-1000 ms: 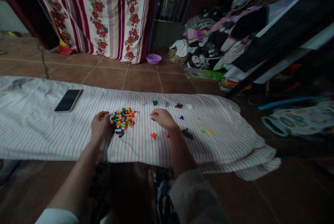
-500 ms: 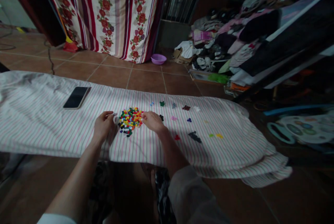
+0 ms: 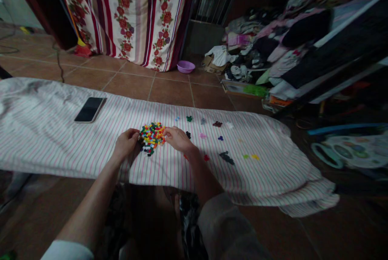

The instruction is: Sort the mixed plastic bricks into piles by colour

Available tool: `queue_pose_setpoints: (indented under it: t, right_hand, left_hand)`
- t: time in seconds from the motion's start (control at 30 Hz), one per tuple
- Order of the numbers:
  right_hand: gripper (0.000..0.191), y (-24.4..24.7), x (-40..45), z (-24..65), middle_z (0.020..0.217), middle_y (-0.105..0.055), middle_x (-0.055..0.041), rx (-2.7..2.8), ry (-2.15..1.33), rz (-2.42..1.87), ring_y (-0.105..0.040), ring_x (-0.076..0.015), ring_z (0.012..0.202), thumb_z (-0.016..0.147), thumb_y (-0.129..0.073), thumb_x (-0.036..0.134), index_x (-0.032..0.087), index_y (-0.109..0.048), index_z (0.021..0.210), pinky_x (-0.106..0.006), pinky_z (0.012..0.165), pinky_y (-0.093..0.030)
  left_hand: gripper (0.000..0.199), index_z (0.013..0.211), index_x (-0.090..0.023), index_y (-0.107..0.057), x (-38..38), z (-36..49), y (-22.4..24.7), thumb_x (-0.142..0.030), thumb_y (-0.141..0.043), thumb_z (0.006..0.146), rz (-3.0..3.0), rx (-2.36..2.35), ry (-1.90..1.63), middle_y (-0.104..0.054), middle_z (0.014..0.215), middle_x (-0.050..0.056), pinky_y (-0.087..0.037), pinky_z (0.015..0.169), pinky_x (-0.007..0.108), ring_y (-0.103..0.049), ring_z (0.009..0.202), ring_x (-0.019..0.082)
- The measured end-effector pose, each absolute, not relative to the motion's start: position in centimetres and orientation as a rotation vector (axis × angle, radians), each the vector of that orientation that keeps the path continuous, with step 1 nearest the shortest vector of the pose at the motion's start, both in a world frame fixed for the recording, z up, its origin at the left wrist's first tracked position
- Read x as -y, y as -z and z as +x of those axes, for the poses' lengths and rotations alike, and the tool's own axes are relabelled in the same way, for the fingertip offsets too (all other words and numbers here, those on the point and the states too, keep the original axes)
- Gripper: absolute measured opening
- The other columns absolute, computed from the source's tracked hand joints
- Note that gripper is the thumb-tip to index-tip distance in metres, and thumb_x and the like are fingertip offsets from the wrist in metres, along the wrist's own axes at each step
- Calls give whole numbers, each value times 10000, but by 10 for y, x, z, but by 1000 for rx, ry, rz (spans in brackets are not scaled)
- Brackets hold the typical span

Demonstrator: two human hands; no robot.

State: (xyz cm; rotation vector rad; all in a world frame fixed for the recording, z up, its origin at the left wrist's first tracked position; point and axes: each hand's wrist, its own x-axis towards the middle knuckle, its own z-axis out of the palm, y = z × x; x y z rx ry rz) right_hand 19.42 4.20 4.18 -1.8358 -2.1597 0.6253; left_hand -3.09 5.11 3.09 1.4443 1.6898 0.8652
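A pile of small, many-coloured plastic pieces, like tiny building bricks, lies on the striped cloth. My left hand is at its left edge, thumb and fingertips pinched together. At the right edge my right hand also pinches with its fingertips. Whatever either pinch holds is too small to make out. Right of the hands lie small single-colour groups: green pieces, brown pieces, pink pieces, dark blue pieces, dark grey pieces, red pieces and yellow pieces.
A phone lies on the cloth at the left. Beyond the table, a purple basin stands on the tiled floor before a floral curtain. Heaped clothes fill the back right, and a pale plastic item is at far right.
My left hand has moved right to the pile's edge, and its fingers have closed closer together. My right hand stays at the pile's right side. The view has shifted slightly.
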Motion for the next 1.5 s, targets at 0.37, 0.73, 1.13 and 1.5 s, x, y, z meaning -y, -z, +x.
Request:
queue_pose_setpoints:
  t: [0.37,0.73,1.13,1.5]
  right_hand:
    - [221,-37,-41,182,1048,-638,-57,2183,-602,-1864,-602,-163,903,877,-529,216,222,-676,1043,-262,804,-420]
    - [174,-48,-38,174,1008,-666,-47,2128,-553,-1942,-596,-160,915,861,-516,199,213,-659,959,-253,771,-412]
    - [76,-54,-33,176,878,-682,-30,1977,-596,-1810,-602,-150,823,813,-550,154,190,-607,847,-241,718,-406]
    - [68,-51,-30,211,718,-660,26,1697,-625,-1774,-613,-123,708,734,-604,141,201,-600,766,-213,659,-432]
  left_hand:
    - [341,970,-206,-689,-52,-30,-28,-399,-493,768,1568,-1725,-753,-739,922,59,-494,778,304,-661,916,221]
    - [356,968,-211,-689,-55,-33,-22,-431,-504,759,1573,-1736,-744,-739,855,46,-512,742,299,-670,881,223]
    - [331,919,-224,-696,-54,-29,-30,-432,-514,737,1543,-1804,-748,-736,825,37,-520,731,293,-674,861,229]
    - [377,937,-230,-677,-54,-29,-32,-478,-471,741,1557,-1857,-684,-722,841,50,-504,747,313,-661,887,245]
